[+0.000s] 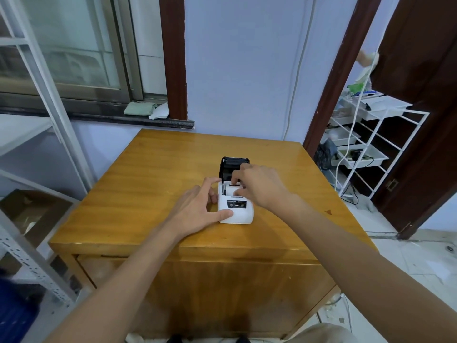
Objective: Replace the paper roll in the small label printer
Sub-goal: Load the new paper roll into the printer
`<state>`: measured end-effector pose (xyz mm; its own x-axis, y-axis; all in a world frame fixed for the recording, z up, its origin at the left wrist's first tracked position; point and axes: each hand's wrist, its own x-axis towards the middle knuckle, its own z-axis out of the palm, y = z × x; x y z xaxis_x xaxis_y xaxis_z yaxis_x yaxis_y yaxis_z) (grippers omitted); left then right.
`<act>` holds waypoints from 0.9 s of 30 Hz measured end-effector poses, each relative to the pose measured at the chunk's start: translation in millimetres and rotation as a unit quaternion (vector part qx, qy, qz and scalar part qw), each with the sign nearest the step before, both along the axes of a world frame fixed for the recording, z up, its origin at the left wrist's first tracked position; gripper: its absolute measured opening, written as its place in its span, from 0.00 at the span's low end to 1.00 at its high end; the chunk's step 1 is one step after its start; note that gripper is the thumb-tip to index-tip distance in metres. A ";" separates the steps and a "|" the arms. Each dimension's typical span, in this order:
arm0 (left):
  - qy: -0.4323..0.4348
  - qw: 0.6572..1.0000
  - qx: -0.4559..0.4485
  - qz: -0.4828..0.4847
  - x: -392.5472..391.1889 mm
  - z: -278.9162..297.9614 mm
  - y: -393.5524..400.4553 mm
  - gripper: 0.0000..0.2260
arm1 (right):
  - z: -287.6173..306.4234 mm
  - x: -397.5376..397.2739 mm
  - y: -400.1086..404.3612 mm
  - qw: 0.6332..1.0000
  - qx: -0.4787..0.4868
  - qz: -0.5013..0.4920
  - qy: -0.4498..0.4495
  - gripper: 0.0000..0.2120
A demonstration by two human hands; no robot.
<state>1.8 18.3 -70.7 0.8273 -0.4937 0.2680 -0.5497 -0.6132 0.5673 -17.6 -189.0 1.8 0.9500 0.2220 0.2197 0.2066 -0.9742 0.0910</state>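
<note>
A small white label printer [238,214] sits near the middle of the wooden table [138,194]. Its black lid [233,164] stands open at the back. My left hand [197,206] holds the printer's left side, thumb on the front corner and index finger at the upper left edge. My right hand [259,184] reaches into the open paper bay from the right, fingers curled down inside it. The paper roll is hidden under those fingers, so I cannot tell whether they hold it.
A metal shelf frame [44,100] stands at the left with a cardboard box [32,211] below it. A white wire rack [371,134] with trays stands at the right by a dark door. The wall is just behind the table.
</note>
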 end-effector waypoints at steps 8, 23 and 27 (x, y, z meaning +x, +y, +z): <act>-0.041 0.999 0.008 -0.030 1.8 -4.7 3.1 0.28 | -4.6 -7.2 -0.7 0.999 0.035 0.018 -0.028 0.10; -0.054 0.997 0.037 -0.029 7.2 -8.5 3.7 0.32 | -12.1 -26.7 -12.4 0.991 0.028 0.108 -0.068 0.11; -0.061 0.997 0.045 -0.029 7.8 -8.4 3.4 0.32 | -17.6 -36.3 -14.4 0.990 0.030 0.114 -0.082 0.12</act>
